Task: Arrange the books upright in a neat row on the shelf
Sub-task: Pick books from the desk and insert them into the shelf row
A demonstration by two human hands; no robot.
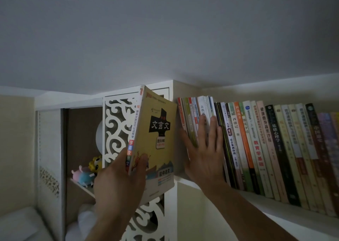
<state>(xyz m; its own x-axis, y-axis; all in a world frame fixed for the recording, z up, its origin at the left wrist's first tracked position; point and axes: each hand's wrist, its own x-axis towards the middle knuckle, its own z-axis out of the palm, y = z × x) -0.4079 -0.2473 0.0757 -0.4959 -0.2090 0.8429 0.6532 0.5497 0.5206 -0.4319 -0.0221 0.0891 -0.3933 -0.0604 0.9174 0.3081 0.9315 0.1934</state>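
Yellow and tall, the paperback book with the black shape on its cover (156,140) is held up in the left hand (119,182), which grips it near the bottom, with the thumb on the front cover and the fingers curled round the spine side. It is in the air, just to the left of the row, not on the shelf yet, and it tips a little to the right. The right hand (203,154) is flat and open with straight fingers, and it holds nothing; it presses on the spines of the first thin books at the left end of the long row of standing books (256,149). Those books lean over to the left. I think the job now is to make room and slide the yellow book in at the left end. To do it well, the right hand should push the leaning books toward the right until they stand straight, and keep them there so they do not flop back. Then the left hand can turn the yellow book straight up, spine facing out, set its bottom edge on the white wooden shelf (286,218), and slide it in beside the others. Go slowly, because thin books can slip and fall off the front edge. Off to the left is a white carved panel (117,127), and behind it sit small soft toys (88,171).
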